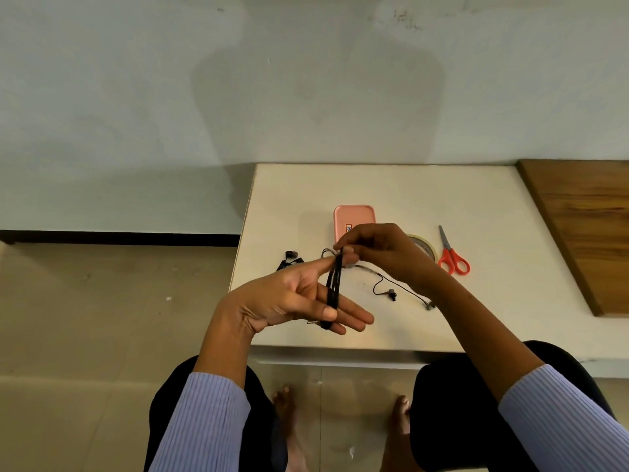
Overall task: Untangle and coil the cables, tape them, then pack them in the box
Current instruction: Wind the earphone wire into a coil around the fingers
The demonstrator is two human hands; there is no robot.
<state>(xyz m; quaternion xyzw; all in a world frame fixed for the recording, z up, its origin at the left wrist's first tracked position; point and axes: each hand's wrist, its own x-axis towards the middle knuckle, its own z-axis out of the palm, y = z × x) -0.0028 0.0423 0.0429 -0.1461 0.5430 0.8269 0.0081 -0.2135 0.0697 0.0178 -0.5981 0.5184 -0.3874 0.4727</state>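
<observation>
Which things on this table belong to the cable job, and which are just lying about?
In the job:
black cable coil on the left hand
right hand
loose earphone cable
tape roll
pink box
scissors

Lying about:
wooden board

No legible text. Pink box (354,218) carries a small label (348,228), partly hidden, characters too blurred to read.
</observation>
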